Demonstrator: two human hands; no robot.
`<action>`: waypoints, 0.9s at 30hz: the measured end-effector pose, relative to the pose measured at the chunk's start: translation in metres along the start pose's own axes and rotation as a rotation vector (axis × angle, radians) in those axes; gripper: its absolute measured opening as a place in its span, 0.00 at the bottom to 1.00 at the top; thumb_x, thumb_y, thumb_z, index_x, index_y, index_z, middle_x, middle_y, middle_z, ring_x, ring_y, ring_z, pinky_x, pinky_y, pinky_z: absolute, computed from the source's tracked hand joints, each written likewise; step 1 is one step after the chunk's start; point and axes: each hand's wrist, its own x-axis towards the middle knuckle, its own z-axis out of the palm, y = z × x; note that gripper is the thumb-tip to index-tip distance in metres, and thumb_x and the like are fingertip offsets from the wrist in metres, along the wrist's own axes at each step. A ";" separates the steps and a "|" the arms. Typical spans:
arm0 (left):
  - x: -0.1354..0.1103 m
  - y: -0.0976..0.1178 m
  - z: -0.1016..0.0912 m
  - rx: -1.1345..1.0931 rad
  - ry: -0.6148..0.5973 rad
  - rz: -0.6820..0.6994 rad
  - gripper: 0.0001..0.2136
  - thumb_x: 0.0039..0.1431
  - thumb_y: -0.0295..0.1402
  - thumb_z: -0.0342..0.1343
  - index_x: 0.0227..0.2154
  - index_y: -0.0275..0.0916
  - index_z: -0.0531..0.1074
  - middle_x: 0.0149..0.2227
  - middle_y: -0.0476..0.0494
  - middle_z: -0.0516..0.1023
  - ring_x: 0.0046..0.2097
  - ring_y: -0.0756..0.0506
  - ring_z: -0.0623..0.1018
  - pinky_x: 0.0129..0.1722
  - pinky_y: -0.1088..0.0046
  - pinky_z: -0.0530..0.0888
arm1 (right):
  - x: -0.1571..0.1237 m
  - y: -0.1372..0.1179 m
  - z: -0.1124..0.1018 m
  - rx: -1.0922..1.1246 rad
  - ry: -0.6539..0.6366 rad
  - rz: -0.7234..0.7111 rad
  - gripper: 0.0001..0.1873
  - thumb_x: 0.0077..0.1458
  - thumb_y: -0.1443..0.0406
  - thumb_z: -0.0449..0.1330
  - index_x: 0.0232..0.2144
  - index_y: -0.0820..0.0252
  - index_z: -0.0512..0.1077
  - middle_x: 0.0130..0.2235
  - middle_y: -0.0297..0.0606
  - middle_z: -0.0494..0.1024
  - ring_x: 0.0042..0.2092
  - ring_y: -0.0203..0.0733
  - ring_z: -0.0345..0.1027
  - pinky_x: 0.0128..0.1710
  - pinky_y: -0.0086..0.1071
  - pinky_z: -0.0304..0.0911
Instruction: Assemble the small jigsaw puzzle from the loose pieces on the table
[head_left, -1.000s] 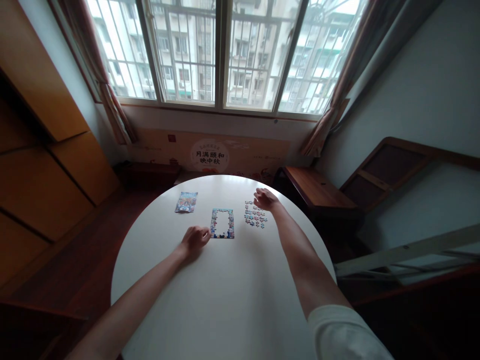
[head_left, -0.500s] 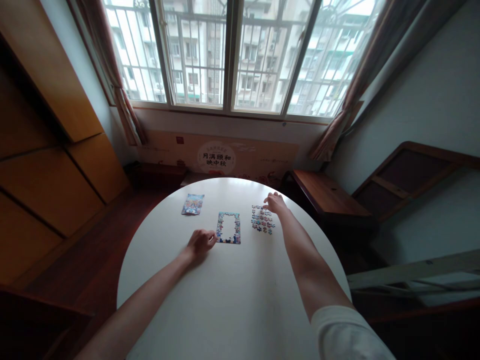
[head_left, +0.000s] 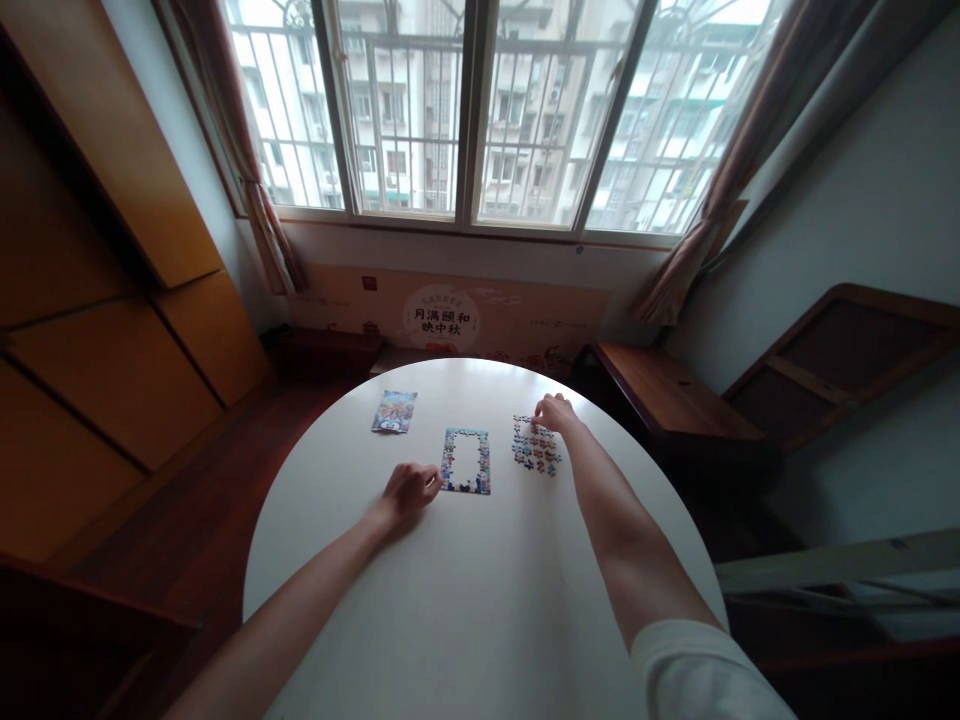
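A jigsaw puzzle border (head_left: 466,489) lies on the white round table, its middle showing bare table top. My left hand (head_left: 411,487) rests curled on the table at the border's lower left corner, with no object visible in its fingers. To the right, loose puzzle pieces (head_left: 537,456) are laid out close together in rough rows. Over their far right end, my right hand (head_left: 555,411) is bent down with thumb and fingers drawn together at a puzzle piece; the fingertips partly cover it. A small colourful picture sheet (head_left: 394,412) lies at the far left.
The round table (head_left: 480,600) has a curved edge on all visible sides. Beyond it stand a printed banner (head_left: 510,310) under the window and a wooden bench (head_left: 675,395) at right. Wooden cabinets (head_left: 187,340) line the left wall.
My right hand has lowered slightly onto the far pieces, and its fingers have drawn together. My left hand stays beside the border. The whole view has shifted a little.
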 end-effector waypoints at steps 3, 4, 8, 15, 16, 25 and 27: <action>0.000 0.001 -0.002 -0.009 -0.010 -0.017 0.16 0.62 0.32 0.46 0.22 0.38 0.74 0.23 0.40 0.78 0.29 0.45 0.76 0.28 0.71 0.57 | 0.002 0.001 0.001 0.046 -0.017 0.041 0.14 0.54 0.58 0.62 0.39 0.59 0.79 0.48 0.49 0.73 0.52 0.54 0.60 0.46 0.38 0.58; 0.000 0.001 -0.002 -0.013 -0.013 -0.018 0.16 0.62 0.32 0.46 0.23 0.38 0.74 0.23 0.40 0.78 0.29 0.45 0.76 0.29 0.71 0.57 | 0.002 0.001 0.002 0.056 -0.023 0.052 0.14 0.54 0.58 0.62 0.39 0.59 0.80 0.48 0.49 0.73 0.52 0.54 0.60 0.45 0.37 0.59; 0.000 0.001 -0.002 -0.010 -0.014 -0.019 0.16 0.62 0.33 0.46 0.23 0.38 0.74 0.23 0.40 0.78 0.29 0.45 0.76 0.29 0.71 0.57 | 0.003 0.002 0.004 0.084 -0.018 0.092 0.15 0.53 0.57 0.62 0.39 0.59 0.80 0.47 0.49 0.74 0.51 0.53 0.61 0.43 0.36 0.60; 0.001 -0.001 0.001 0.009 -0.020 -0.024 0.15 0.62 0.33 0.47 0.23 0.38 0.75 0.23 0.41 0.78 0.28 0.45 0.76 0.29 0.72 0.57 | 0.004 0.001 0.007 0.120 0.000 0.149 0.15 0.50 0.59 0.63 0.39 0.58 0.80 0.45 0.48 0.75 0.50 0.53 0.63 0.42 0.35 0.61; 0.001 -0.001 0.001 0.013 -0.021 -0.026 0.15 0.62 0.33 0.47 0.23 0.38 0.75 0.24 0.41 0.78 0.29 0.45 0.76 0.29 0.72 0.57 | 0.004 0.001 0.008 0.128 0.004 0.158 0.15 0.50 0.59 0.63 0.40 0.57 0.80 0.45 0.47 0.75 0.50 0.53 0.63 0.43 0.35 0.61; 0.000 0.003 -0.004 0.009 -0.011 -0.028 0.15 0.62 0.31 0.47 0.22 0.38 0.74 0.24 0.41 0.78 0.29 0.45 0.76 0.29 0.71 0.57 | 0.001 0.000 0.010 0.198 0.013 0.187 0.14 0.50 0.59 0.62 0.39 0.56 0.80 0.44 0.47 0.76 0.50 0.53 0.64 0.42 0.36 0.61; 0.001 0.003 -0.004 0.012 -0.009 -0.026 0.15 0.62 0.31 0.47 0.23 0.38 0.74 0.24 0.41 0.78 0.29 0.45 0.77 0.28 0.71 0.56 | 0.001 0.000 0.010 0.208 0.021 0.193 0.14 0.50 0.59 0.62 0.38 0.57 0.80 0.43 0.47 0.76 0.50 0.53 0.65 0.41 0.36 0.61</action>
